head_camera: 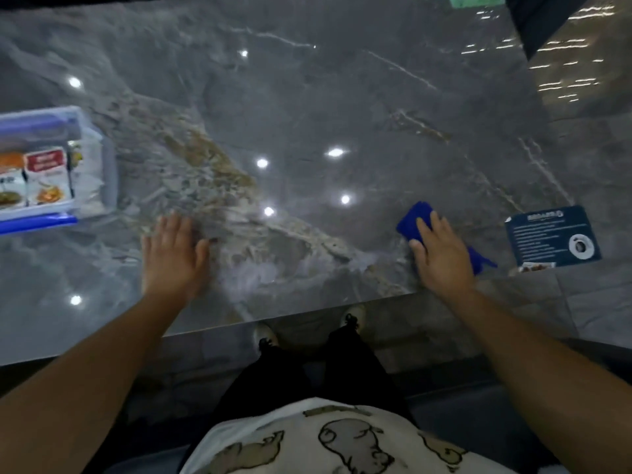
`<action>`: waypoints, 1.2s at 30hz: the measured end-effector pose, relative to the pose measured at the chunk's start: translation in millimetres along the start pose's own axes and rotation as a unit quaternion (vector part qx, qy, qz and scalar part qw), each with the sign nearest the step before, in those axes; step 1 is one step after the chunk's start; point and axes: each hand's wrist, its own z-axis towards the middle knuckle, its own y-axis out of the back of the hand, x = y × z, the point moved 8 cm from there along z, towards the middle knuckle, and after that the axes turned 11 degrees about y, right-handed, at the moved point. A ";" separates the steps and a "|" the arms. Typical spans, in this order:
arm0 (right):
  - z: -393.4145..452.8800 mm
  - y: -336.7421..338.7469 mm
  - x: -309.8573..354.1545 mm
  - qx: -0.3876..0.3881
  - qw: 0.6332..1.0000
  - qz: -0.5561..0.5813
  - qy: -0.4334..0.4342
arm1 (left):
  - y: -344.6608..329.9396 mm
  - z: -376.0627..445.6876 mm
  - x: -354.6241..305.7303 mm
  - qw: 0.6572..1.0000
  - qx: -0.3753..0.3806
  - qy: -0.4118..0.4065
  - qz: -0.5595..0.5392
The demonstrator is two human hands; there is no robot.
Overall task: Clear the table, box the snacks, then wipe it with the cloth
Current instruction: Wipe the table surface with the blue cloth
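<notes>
A glossy grey marble table (307, 114) fills the view. My right hand (441, 258) presses flat on a blue cloth (415, 218) near the table's front right edge; the cloth sticks out beyond my fingers and past my wrist. My left hand (172, 254) rests flat on the bare tabletop, fingers spread, holding nothing. At the far left stands a clear plastic box (99, 155) with blue latches, holding several snack packets (46, 176); its lid looks closed, though blur makes this unsure.
A dark blue printed card (550, 237) lies at the table's right edge, close to the cloth. The front table edge runs just below my hands, with my feet on the grey floor beneath. Ceiling lights reflect on the tabletop. A green object (475, 0) shows at the far top.
</notes>
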 end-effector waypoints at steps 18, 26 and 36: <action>5.8 -73.9 181.3 -0.001 0.998 -0.057 0.011 | 19.6 -3.7 213.4 0.993 -0.049 0.107 -0.009; 6.3 -121.2 329.3 0.005 0.995 -0.032 0.091 | 16.6 -2.9 216.2 0.993 -0.048 0.110 -0.002; -0.9 -69.6 319.6 -0.104 0.927 0.359 -0.014 | 15.5 -2.4 217.7 0.993 -0.050 0.107 -0.004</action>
